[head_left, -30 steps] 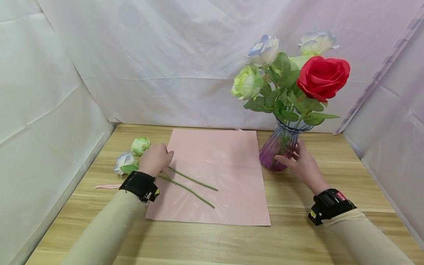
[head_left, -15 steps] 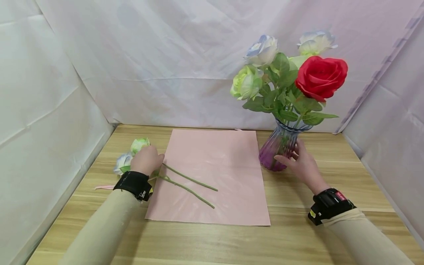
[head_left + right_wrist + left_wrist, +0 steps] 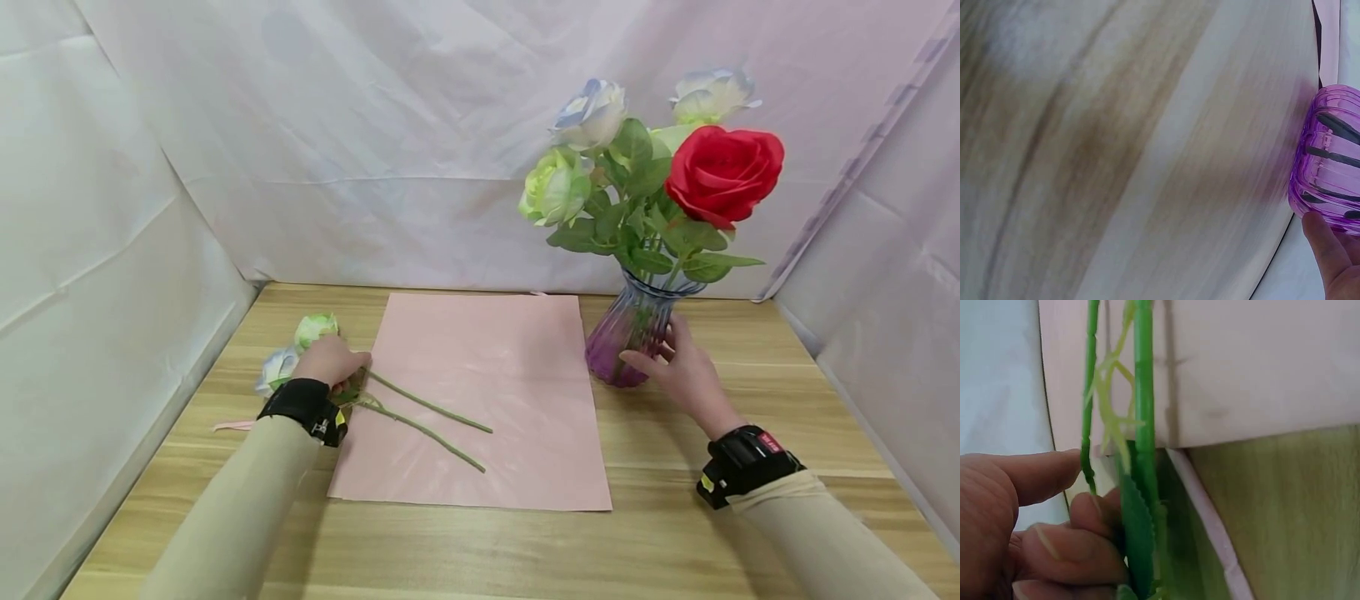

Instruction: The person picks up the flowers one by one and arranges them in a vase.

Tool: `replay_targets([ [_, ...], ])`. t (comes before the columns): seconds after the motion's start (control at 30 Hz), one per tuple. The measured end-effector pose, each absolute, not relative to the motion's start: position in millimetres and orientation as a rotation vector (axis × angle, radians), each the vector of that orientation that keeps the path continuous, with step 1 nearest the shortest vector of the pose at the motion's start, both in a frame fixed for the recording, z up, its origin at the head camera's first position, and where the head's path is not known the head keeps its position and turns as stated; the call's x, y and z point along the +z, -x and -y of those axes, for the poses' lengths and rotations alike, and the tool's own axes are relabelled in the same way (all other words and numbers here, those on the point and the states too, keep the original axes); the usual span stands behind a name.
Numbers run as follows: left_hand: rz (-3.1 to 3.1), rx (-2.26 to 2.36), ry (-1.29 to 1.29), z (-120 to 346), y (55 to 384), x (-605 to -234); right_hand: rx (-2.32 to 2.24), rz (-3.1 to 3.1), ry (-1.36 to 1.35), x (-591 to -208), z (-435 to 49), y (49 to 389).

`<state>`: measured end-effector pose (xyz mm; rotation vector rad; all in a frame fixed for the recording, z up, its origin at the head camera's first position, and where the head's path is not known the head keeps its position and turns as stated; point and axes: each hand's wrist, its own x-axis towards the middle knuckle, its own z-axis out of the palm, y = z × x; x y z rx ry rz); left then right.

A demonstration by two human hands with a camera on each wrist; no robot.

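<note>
My left hand [image 3: 330, 362] is over two roses lying at the left edge of the pink paper, one pale green [image 3: 315, 329] and one white-blue [image 3: 277, 369]. In the left wrist view, its thumb and a finger pinch a thin green stem [image 3: 1088, 412]. A thicker stem [image 3: 1144, 394] with a leaf runs beside the fingers. Which bloom the pinched stem belongs to is hidden. My right hand [image 3: 686, 379] grips the lower part of a ribbed blue-purple glass vase [image 3: 618, 342]. Several roses stand in it, among them a large red rose [image 3: 725, 177].
The pink paper sheet [image 3: 517, 450] lies flat mid-table, the two bare stems crossing onto it. A pink ribbon [image 3: 234, 425] lies on the wooden table [image 3: 465, 550] left of the sheet. White cloth [image 3: 390, 225] screens the back and sides.
My left hand has moved a little left and back toward the blooms, uncovering more of the stems. My right hand stays on the vase, which stands almost where it was.
</note>
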<state>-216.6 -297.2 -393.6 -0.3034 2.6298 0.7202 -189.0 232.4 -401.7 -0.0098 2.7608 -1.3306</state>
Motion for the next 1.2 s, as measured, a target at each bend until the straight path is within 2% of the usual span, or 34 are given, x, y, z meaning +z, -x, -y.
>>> replay_targets([
  [0.33, -2.561, 0.991, 0.405, 306.4, 220.0, -400.3, -1.344, -2.761, 0.018, -400.9, -232.4, 188.2],
  [0.63, -2.232, 1.623, 0.655, 305.2, 219.6, -393.8, -1.364, -2.768, 0.032, -401.2, -232.2, 187.8],
  [1.2, -2.146, 2.059, 0.292, 265.6, 209.5, -348.8, -1.359, -2.755, 0.028, -399.0, -231.3, 187.2],
])
